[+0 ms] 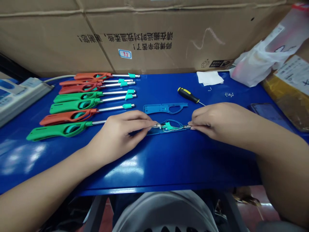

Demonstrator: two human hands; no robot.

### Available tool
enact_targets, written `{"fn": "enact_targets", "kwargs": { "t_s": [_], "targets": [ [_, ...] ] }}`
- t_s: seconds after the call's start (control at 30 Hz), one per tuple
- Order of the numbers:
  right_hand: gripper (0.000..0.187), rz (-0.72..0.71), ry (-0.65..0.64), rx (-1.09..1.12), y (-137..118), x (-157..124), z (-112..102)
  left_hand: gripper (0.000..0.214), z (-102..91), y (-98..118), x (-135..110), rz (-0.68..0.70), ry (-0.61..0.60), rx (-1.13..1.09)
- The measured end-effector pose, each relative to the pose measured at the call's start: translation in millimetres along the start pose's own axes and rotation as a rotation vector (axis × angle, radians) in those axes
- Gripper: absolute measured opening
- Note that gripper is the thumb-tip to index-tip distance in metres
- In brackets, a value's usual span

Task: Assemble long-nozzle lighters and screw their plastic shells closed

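Observation:
In the middle of the blue table lies an open blue half shell of a long-necked lighter (155,132), with a green trigger (170,126), a thin white wire and small metal parts in it. My left hand (125,130) pinches the inner mechanism at its left end; the fingers hide much of that part. At the other end my right hand (214,119) grips the metal tube (187,127) between thumb and fingers. Just behind is the matching blue half shell (156,109), lying flat. A black and yellow screwdriver (188,94) rests beyond my right hand.
Several red and green lighters (72,104) lie in a row at left, beside a white power strip (24,91). Small screws (229,94), white paper (210,78), a plastic bag (253,66) and a phone (271,112) are at right. A cardboard box (145,61) stands behind.

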State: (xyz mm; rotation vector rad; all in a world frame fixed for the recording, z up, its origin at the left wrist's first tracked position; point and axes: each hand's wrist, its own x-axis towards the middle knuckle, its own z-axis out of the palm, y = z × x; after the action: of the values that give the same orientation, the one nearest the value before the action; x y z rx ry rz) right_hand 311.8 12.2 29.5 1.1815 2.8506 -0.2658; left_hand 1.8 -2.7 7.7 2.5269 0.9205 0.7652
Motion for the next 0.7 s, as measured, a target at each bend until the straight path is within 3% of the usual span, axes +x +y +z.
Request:
{"fn": "enact_targets", "kwargs": {
  "t_s": [0.33,0.7],
  "targets": [
    [0.025,0.026,-0.010,-0.013,-0.4,-0.6,-0.2,0.022,-1.7,0.6,-0.8,-0.075,-0.109,-0.101],
    [0.025,0.024,-0.001,-0.012,0.1,-0.2,1.3,0.021,-2.1,-5.5,-1.7,-0.050,-0.110,-0.076]
  ]
}}
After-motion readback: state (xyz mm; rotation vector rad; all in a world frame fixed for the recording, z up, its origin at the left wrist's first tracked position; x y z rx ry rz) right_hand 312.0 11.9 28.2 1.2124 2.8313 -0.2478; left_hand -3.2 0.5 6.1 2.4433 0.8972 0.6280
